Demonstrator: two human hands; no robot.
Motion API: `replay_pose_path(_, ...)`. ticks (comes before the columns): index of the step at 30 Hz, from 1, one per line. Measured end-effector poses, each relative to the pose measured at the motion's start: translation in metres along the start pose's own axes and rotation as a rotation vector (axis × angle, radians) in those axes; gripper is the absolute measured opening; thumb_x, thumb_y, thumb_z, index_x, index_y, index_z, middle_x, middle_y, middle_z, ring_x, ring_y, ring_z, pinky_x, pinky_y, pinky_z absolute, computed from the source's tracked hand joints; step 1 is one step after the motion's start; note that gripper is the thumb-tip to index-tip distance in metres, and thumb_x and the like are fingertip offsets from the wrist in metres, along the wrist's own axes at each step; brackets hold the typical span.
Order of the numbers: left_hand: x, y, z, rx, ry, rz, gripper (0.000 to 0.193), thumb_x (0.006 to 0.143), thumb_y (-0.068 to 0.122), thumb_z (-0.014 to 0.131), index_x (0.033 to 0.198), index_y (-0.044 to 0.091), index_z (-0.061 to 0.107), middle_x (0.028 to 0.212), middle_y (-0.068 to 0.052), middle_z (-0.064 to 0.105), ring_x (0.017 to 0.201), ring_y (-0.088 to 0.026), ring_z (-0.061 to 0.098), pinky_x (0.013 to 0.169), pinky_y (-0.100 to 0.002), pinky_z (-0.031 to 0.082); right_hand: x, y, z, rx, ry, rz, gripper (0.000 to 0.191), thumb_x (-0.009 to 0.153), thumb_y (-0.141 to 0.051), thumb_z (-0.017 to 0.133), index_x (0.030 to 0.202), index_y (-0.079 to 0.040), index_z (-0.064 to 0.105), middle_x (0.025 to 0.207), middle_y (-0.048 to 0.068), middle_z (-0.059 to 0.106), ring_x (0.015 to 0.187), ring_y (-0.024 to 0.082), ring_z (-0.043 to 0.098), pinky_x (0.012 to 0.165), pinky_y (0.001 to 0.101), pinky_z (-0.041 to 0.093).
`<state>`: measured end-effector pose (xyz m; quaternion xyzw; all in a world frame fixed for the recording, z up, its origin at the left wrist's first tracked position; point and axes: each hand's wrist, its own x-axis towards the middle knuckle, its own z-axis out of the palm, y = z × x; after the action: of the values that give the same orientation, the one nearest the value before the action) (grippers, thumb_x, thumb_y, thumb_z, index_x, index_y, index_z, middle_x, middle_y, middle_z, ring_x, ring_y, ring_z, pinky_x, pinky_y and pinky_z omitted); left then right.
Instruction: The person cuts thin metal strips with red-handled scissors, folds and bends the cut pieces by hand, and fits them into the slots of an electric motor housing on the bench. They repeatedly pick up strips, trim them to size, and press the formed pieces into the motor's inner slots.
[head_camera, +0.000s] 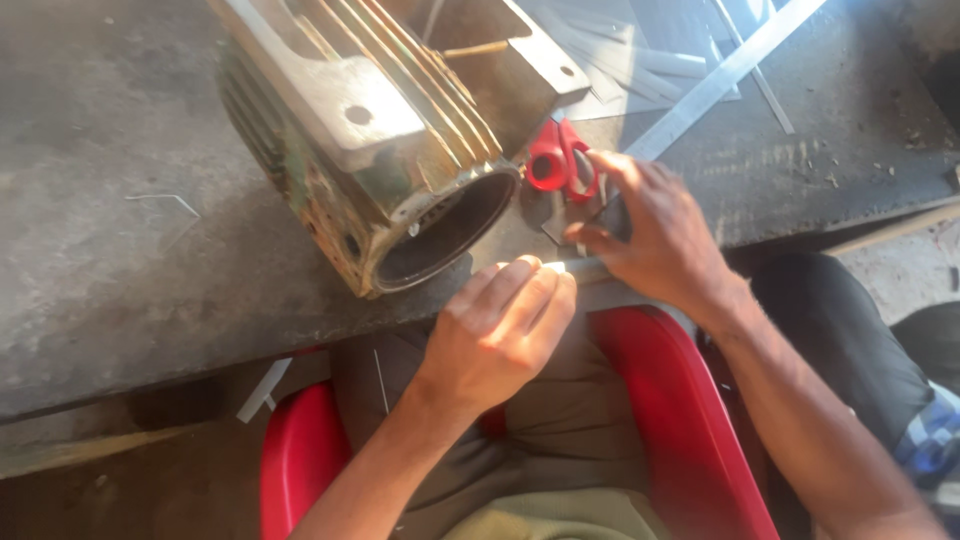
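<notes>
Here, my left hand (500, 325) is curled, its fingers bent together, and its fingertips (556, 285) pinch one end of a thin pale strip (585, 266) that lies at the near edge of the dark grey surface (110, 250). My right hand (655, 235) takes the other end: thumb and forefinger close on the strip, while the remaining fingers spread over a small flat grey piece of sheet (556, 218) resting on the surface. Both grips are thus narrow and hold the same strip, which spans the short gap between the two hands.

Just beyond my right fingers lie red-handled scissors (560, 160), loops toward me, touching or almost touching my forefinger; which of the two I cannot tell. To their left stands a large ribbed metal motor housing (370, 130), rusted with traces of green paint, its round open bore (445, 230) turned toward my left hand and near it. A long grey metal ruler (725, 75) runs diagonally from behind my right hand to the far right, over a scatter of pale sheet offcuts (640, 65).

Below the surface edge a red plastic chair (680, 420) is visible, on which I am seated, and a pale offcut (262, 390) sits near its left side.
</notes>
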<state>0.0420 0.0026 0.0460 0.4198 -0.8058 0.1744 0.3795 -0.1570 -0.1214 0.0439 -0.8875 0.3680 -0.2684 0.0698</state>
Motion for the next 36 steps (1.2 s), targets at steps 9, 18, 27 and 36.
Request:
replay_pose_path(9, -0.007, 0.009, -0.014, 0.060, 0.019, -0.012, 0.023, 0.090, 0.006, 0.073, 0.113, 0.003, 0.069, 0.108, -0.005, 0.068, 0.108, -0.021, 0.068, 0.092, -0.035, 0.056, -0.052, 0.005, -0.030, -0.100, -0.141, -0.109, 0.078, 0.072, -0.043, 0.086, 0.135, -0.006, 0.058, 0.131, 0.016, 0.065, 0.129, 0.033, 0.058, 0.120, 0.0538, 0.034)
replay_pose_path(18, -0.003, 0.019, 0.006, 0.212, 0.026, 0.074, 0.015, 0.094, 0.012, 0.070, 0.107, 0.006, 0.072, 0.109, -0.003, 0.066, 0.099, -0.019, 0.064, 0.093, -0.037, 0.054, -0.059, 0.010, -0.033, 0.129, -0.127, -0.289, 0.036, 0.081, -0.009, 0.080, 0.116, -0.013, 0.072, 0.121, 0.009, 0.069, 0.120, 0.029, 0.063, 0.106, 0.0420, 0.052)
replay_pose_path(27, -0.013, 0.017, 0.044, 0.015, -0.132, -0.185, 0.028, 0.087, 0.013, 0.070, 0.114, 0.003, 0.071, 0.114, -0.008, 0.067, 0.112, -0.027, 0.064, 0.099, -0.041, 0.052, -0.050, 0.013, -0.021, 0.097, -0.138, -0.417, 0.036, 0.079, -0.002, 0.077, 0.114, -0.006, 0.073, 0.117, 0.012, 0.069, 0.115, 0.033, 0.065, 0.100, 0.0444, 0.052)
replay_pose_path(36, -0.031, 0.036, 0.052, 0.277, -0.193, -0.248, 0.055, 0.088, 0.019, 0.066, 0.141, 0.008, 0.062, 0.128, -0.009, 0.063, 0.124, -0.024, 0.058, 0.108, -0.042, 0.046, -0.017, 0.016, -0.016, 0.201, -0.062, -0.321, 0.017, 0.088, -0.004, 0.080, 0.100, -0.004, 0.069, 0.103, 0.008, 0.070, 0.101, 0.030, 0.067, 0.089, 0.0407, 0.054)
